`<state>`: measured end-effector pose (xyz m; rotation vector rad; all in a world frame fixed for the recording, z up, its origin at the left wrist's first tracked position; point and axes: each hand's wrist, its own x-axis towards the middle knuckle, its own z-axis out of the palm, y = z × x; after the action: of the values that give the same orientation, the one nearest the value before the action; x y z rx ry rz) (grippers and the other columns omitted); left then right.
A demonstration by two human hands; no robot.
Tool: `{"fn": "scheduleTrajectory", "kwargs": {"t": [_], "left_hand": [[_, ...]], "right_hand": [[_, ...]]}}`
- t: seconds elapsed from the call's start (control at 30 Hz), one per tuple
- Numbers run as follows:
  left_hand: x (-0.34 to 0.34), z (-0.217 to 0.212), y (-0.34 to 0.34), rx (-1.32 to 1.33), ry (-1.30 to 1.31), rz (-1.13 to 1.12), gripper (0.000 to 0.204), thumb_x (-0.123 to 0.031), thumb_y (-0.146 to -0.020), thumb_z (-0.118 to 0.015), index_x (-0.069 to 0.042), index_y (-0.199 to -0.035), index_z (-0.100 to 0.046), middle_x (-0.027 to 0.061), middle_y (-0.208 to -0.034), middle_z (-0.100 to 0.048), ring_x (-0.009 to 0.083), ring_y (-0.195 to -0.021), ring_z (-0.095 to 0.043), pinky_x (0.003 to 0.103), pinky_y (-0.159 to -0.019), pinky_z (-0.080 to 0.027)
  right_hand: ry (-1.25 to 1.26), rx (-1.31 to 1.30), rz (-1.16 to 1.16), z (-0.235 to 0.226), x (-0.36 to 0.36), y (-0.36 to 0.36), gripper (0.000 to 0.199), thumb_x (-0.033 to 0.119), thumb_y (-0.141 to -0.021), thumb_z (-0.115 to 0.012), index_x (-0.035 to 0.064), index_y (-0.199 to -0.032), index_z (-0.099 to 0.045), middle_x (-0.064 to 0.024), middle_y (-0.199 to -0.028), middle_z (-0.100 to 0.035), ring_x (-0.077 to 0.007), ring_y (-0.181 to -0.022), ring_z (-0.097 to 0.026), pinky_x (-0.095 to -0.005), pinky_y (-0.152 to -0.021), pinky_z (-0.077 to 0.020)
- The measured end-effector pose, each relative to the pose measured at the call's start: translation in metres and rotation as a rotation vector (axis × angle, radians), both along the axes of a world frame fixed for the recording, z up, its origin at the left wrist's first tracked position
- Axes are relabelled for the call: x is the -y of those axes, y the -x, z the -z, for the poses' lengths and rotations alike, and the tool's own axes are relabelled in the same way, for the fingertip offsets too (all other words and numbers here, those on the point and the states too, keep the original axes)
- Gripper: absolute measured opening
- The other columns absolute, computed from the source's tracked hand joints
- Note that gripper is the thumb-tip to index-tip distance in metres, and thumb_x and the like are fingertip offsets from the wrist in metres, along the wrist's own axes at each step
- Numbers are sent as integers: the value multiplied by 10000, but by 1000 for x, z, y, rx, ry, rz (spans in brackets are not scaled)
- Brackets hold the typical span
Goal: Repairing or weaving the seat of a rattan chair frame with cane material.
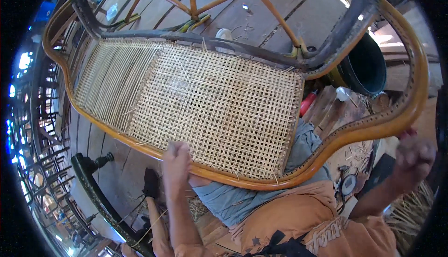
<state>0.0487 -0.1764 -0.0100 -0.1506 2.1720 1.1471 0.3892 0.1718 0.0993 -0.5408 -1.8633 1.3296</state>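
Note:
Across my lap lies a curved wooden chair frame [233, 181] with a woven cane panel [219, 112] stretched inside it. The panel's right part is an open lattice; its left part [112, 77] shows strands running mostly one way. My left hand [177, 159] is closed in a fist at the front rail, over the panel's edge. Anything within its fingers is hidden. My right hand [415, 156], slightly blurred, is raised in a fist outside the frame's right curve. A bit of red shows just above it, but I cannot make out what it holds.
Crossed rattan bars [193, 0] rise behind the panel. A dark bucket [366, 65] stands back right, near a red-handled item [308, 103] on wooden boards. Pliers-like tools [345, 184] lie right of my lap, near loose cane strands [413, 210]. A dark curved frame piece [95, 191] lies left.

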Motion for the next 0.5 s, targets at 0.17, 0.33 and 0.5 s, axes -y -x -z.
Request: {"fn": "scheduleTrajectory", "kwargs": {"t": [0.17,0.33,0.5], "left_hand": [[-121,31,-64,263,-194,236,239,-247,-896,-570,-38,-1007,-603,-8,-683,-534,43,-584,-484,192,-505,-407],[-180,45,-116,82,-240,640,267,-261,-923,-540,-15,-996,-611,97,-756,-622,192,-658,-595,316,-631,-481],[-134,31,-84,-73,154,728,309,-299,-907,-540,-13,-1003,-607,188,-825,-628,326,-789,-627,406,-736,-482]], "right_hand": [[-427,670,145,99,-48,4,164,71,-860,-571,36,-1019,-586,-40,-891,-587,-143,-699,-534,-270,-735,-454],[952,481,-489,179,-5,91,187,168,-909,-562,1,-984,-598,-54,-739,-589,-113,-575,-517,-226,-522,-405],[892,393,-139,185,-31,136,205,197,-922,-556,10,-977,-621,-26,-666,-567,-100,-548,-517,-224,-510,-410]]}}
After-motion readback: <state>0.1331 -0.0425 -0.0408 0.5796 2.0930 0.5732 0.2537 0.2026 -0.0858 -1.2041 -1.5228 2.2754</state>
